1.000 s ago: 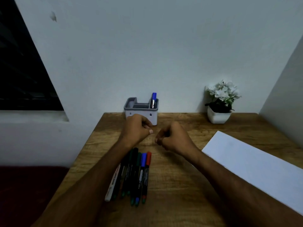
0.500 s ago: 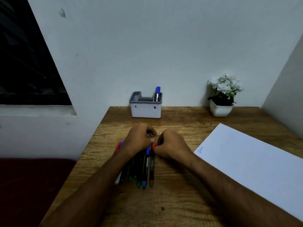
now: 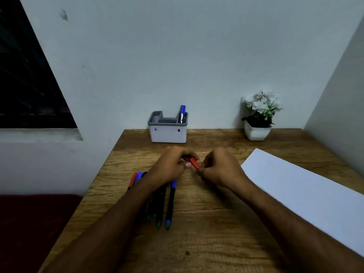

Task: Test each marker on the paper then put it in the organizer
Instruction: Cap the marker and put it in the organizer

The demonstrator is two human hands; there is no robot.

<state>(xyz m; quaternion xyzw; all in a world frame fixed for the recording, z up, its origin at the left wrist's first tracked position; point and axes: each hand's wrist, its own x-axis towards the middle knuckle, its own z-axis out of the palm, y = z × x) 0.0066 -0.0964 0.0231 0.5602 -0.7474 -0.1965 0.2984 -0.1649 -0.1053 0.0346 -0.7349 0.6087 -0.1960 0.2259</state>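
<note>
A red-capped marker (image 3: 194, 162) is held between my two hands above the wooden desk. My left hand (image 3: 173, 165) pinches its red cap end, and my right hand (image 3: 220, 168) grips its body, which is hidden in the fist. Several more markers (image 3: 163, 201) lie side by side under my left forearm. The white sheet of paper (image 3: 307, 192) lies at the right. The grey and white organizer (image 3: 168, 133) stands at the back against the wall, with one blue marker (image 3: 182, 113) upright in its right compartment.
A white pot with white flowers (image 3: 259, 117) stands at the back right of the wooden desk (image 3: 206, 223). Walls close off the back and the right side. The desk's left edge drops to a dark red surface (image 3: 33, 223).
Both hands dropped to the row of markers, then rose a little with the red-capped marker held between them. The camera tilted down and showed more of the desk.
</note>
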